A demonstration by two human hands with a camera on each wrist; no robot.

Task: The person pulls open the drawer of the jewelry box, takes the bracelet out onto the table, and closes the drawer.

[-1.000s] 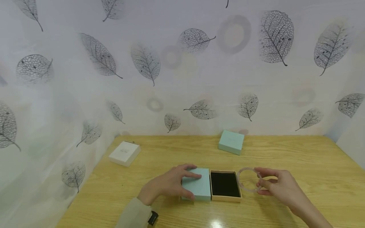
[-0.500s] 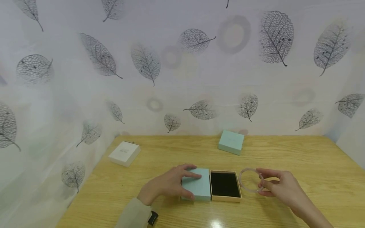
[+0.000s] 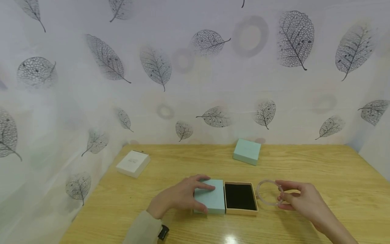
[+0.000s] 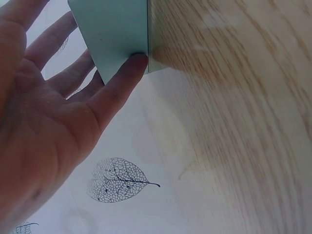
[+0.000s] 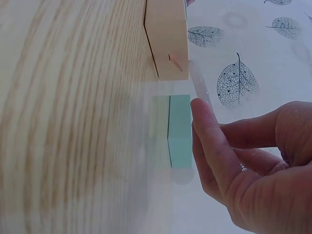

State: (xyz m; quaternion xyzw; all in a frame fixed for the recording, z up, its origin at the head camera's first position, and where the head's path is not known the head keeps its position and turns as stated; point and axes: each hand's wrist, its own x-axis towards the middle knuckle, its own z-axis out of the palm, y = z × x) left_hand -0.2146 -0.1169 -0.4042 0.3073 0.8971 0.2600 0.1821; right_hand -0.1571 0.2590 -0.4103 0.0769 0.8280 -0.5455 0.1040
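Note:
My left hand (image 3: 179, 196) spans a light blue box lid (image 3: 215, 200), thumb on its near side and fingers toward its far and left edges. The left wrist view shows the thumb pressed against the lid's wall (image 4: 114, 34). Right beside the lid sits an open box base (image 3: 241, 212) with tan walls and a black pad (image 3: 240, 196) inside. My right hand (image 3: 304, 200) pinches a clear, pale bangle (image 3: 259, 193) by its right side, between thumb and fingers. The bangle is held tilted up near the base's right wall; its lower part looks close to the table.
Toward the back of the wooden table (image 3: 182, 159) lies another light blue box (image 3: 247, 151). A white box (image 3: 133, 164) sits at the back left. Behind the table hangs a leaf-printed curtain (image 3: 213, 84). A black wristband (image 3: 163, 232) shows near the left sleeve.
My right hand has drawn the bangle slightly to the right, away from the open box base. The left hand and the boxes stay in place.

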